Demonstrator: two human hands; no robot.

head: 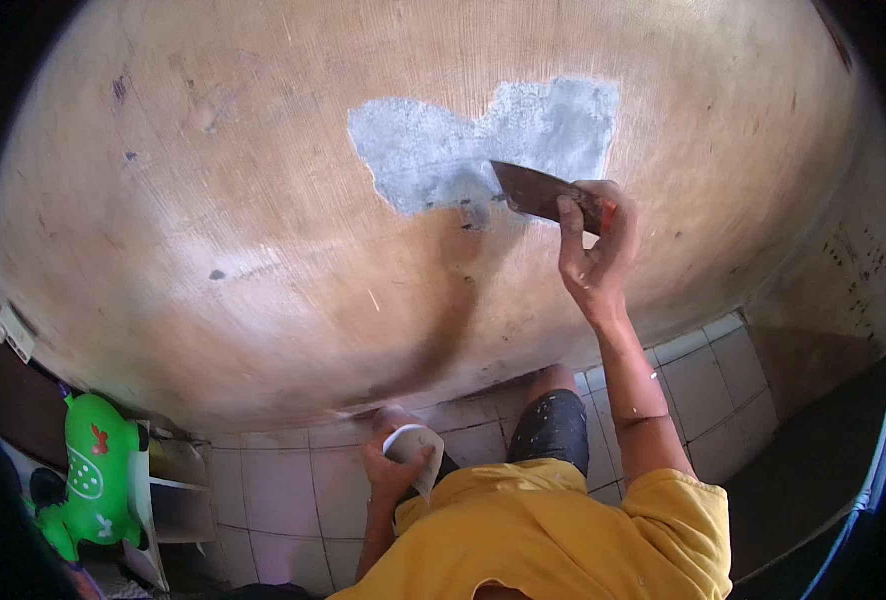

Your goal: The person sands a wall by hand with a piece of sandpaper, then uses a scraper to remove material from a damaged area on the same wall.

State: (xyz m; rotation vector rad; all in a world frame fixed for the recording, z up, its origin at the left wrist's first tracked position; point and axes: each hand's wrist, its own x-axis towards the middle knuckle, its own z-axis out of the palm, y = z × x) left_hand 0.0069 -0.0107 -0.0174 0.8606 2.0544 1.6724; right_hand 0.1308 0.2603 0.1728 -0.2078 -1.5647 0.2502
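My right hand grips a wide-bladed scraper, with a bit of orange showing at its handle. Its dark blade reaches over the lower right part of an irregular grey patch on the tan painted wall. Whether the blade touches the surface is hard to tell. Small dark spots mark the patch's lower edge. Low down near my lap, my left hand holds a curved, pale grey-brown piece with a white rim; its exact kind is unclear.
At the lower left, a green inflatable animal toy leans by a small shelf. A white socket strip is at the far left. Pale floor tiles run along the wall's foot. A dark object with blue cord borders the right.
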